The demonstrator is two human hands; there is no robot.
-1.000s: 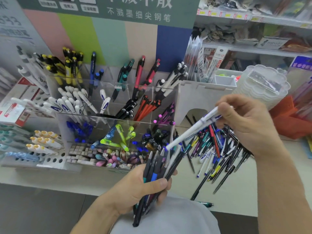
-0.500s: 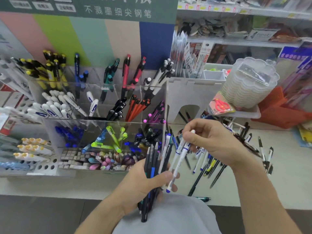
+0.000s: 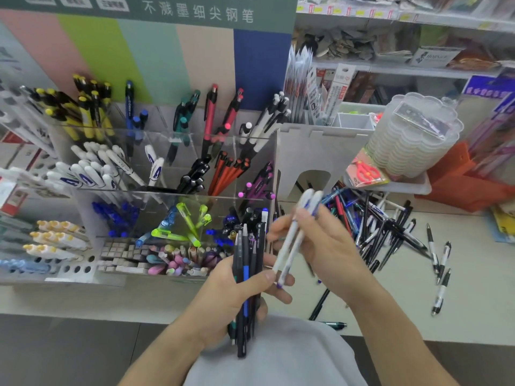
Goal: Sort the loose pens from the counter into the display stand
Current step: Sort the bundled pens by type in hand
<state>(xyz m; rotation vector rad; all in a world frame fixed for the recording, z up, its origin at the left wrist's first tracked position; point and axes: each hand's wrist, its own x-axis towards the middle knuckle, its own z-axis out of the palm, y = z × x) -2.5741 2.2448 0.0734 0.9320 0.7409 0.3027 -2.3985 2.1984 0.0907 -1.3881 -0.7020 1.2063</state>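
- Since the earlier frame, right hand (image 3: 328,243) has lifted two white pens (image 3: 292,240) slightly, pinching them.
- Left hand (image 3: 237,296) grips dark pen bundle (image 3: 246,274) before display stand (image 3: 167,196).
- Loose pens (image 3: 390,229) lie right of the stand.

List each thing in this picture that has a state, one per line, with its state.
Left hand: gripping a bundle of dark pens, upright.
Right hand: holding two white pens, tilted.
Loose pens: scattered on the counter.
Display stand: compartments partly filled.

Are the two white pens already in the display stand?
No, out. The right hand holds the white pens in front of the stand.
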